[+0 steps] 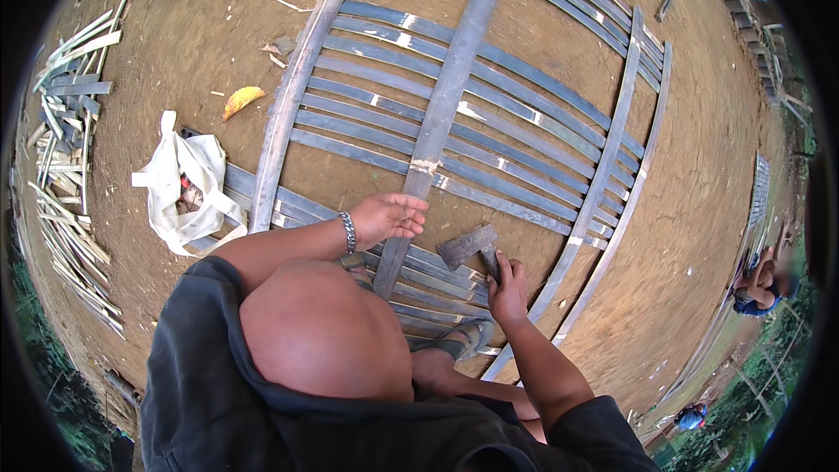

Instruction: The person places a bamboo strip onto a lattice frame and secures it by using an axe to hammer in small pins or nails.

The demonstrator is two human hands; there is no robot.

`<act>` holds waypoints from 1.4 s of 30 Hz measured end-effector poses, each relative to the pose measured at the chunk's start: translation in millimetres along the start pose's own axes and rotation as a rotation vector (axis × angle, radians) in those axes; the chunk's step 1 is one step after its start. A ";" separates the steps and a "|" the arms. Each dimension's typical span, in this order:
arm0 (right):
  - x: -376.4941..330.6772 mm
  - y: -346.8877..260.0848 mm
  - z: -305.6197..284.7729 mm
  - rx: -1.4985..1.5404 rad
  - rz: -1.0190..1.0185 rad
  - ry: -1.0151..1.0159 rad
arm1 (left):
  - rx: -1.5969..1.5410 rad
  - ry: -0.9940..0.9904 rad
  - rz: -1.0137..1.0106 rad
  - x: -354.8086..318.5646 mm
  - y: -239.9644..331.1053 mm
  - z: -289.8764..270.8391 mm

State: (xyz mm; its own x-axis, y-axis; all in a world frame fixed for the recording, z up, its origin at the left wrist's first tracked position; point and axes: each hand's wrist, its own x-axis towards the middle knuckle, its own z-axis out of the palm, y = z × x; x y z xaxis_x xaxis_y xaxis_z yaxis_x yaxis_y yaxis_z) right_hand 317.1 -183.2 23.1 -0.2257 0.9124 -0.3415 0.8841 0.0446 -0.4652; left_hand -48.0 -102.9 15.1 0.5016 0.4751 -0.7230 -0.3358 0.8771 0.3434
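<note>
A lattice panel of grey bamboo slats (524,131) lies flat on bare earth. My left hand (393,216) rests on the long middle cross slat (446,105), fingers bent over its edge; a metal bracelet sits on that wrist. My right hand (507,284) is shut on the short handle of a hatchet (468,245), whose rusty head lies just above the slats, right of the middle slat. My bent knee and a sandalled foot (459,341) press on the near slats.
A white cloth bag (179,183) lies left of the panel, a yellow leaf (241,100) behind it. Split bamboo strips (70,175) are heaped at the far left. Another person (765,284) crouches at the right edge beside a fence.
</note>
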 end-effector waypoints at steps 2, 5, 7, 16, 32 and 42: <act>9.5 -23.9 -2.3 -0.070 -0.057 0.073 | -0.036 -0.035 0.023 -0.9 3.1 3.2; 44.7 -76.2 -12.8 0.094 -0.156 0.163 | -0.140 -0.103 0.054 1.1 7.3 8.5; 69.0 -113.8 -19.0 0.307 -0.167 0.166 | -0.218 -0.141 0.078 -1.3 9.8 13.6; 113.7 -171.1 -23.4 0.186 -0.355 0.110 | -0.412 -0.222 0.124 -3.0 6.4 16.8; 113.6 -159.5 -20.5 0.342 -0.295 -0.094 | -0.264 -0.137 -0.080 -6.7 -14.6 8.3; 113.3 -160.5 -22.9 0.515 -0.017 -0.080 | 0.115 0.097 0.119 -0.9 -18.1 1.6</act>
State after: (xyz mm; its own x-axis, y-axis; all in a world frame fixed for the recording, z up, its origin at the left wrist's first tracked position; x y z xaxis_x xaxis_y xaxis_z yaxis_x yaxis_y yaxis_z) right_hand 158.9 -77.7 77.7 -0.2865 0.8784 -0.3824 0.5684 -0.1654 -0.8059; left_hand -41.1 -119.1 10.5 0.3823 0.5721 -0.7257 -0.2918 0.8199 0.4926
